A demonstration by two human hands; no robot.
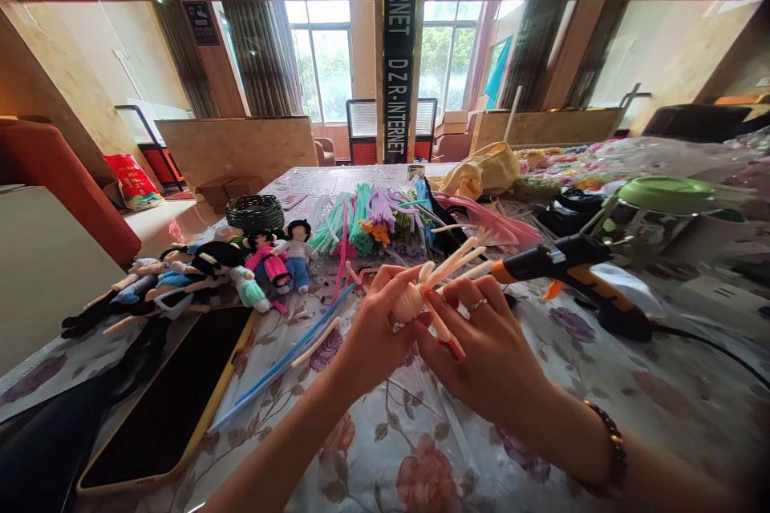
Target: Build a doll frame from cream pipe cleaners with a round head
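My left hand [373,325] and my right hand [484,345] meet above the table's middle, both closed around a small cream pipe-cleaner figure [421,292] with a wound round body and straight cream stems sticking up to the right. My left fingers pinch the wound body. My right fingers grip its lower part, where a bit of red [454,349] shows. A ring sits on a right finger and a bead bracelet [610,441] on that wrist.
Finished little dolls [241,268] lie in a row at left. A phone in a yellow case [174,401] lies at front left. Bundled coloured pipe cleaners [373,220] sit behind my hands. A black-orange glue gun [571,268] rests at right, a green-lidded jar [665,204] beyond.
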